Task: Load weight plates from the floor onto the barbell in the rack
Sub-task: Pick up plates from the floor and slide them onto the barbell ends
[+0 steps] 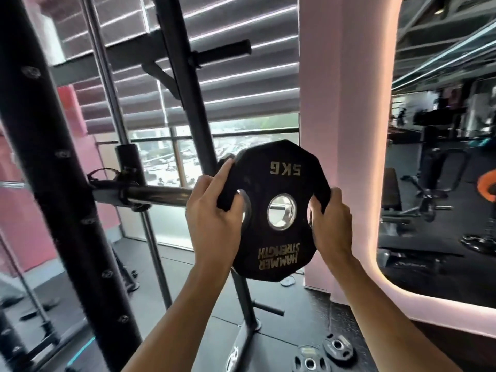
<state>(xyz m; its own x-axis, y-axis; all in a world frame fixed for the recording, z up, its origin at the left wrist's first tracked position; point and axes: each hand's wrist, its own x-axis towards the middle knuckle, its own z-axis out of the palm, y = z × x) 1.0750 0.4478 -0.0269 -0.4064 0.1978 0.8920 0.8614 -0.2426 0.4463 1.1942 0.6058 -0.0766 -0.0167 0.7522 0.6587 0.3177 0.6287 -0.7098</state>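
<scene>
one view only, worn on my head: it looks forward and slightly down, close over my forearms, toward the rack upright (40, 157) at the left edge, the window (188, 151) ahead and the floor (295, 318) below.

Pink pillar (346, 103) taken as landmark. Slatted blind (228, 76) seen left of pillar, window (188, 154) below blind. Bench (394, 194) and orange-backed seat (487, 187) seen right of pillar, blurred.
</scene>
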